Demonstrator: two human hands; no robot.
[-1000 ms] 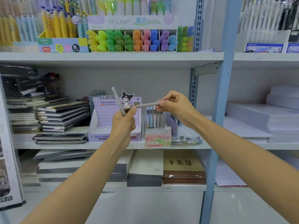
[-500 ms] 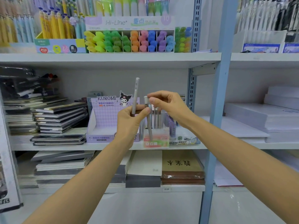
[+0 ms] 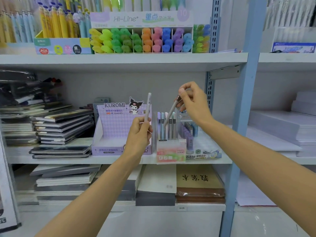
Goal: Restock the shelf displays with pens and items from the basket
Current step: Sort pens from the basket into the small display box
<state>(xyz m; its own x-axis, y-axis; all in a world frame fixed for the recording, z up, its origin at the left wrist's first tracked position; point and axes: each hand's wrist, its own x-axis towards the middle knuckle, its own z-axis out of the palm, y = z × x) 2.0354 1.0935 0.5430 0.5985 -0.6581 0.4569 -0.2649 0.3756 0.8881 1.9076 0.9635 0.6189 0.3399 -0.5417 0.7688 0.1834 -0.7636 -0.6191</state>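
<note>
The grey pen [image 3: 171, 112] is pinched at its top end by the curled fingers [image 3: 184, 93] of the right hand [image 3: 195, 104]. It slants down and to the left from them, and its lower end is in among the pastel pens [image 3: 168, 124] standing in the clear display box [image 3: 171, 153]. That box sits straight below these fingers, on the middle shelf [image 3: 77, 161].

A white pen [image 3: 148, 106] stands nearly upright in the left hand [image 3: 139, 135], whose fingers [image 3: 145, 126] are closed round its lower part, so most of the barrel rises above them.

Just behind the left fingers, and to their left, is the purple Kuromi carton [image 3: 112, 129], touching or almost touching the clear box. Farther left of them lie stacks of dark notebooks [image 3: 63, 127]. Well above both hands, on the upper shelf, is the Hi-Line highlighter display [image 3: 142, 40] with its rows of coloured caps. Below the hands, on the lower shelf, lies a brown book [image 3: 199, 181].
</note>
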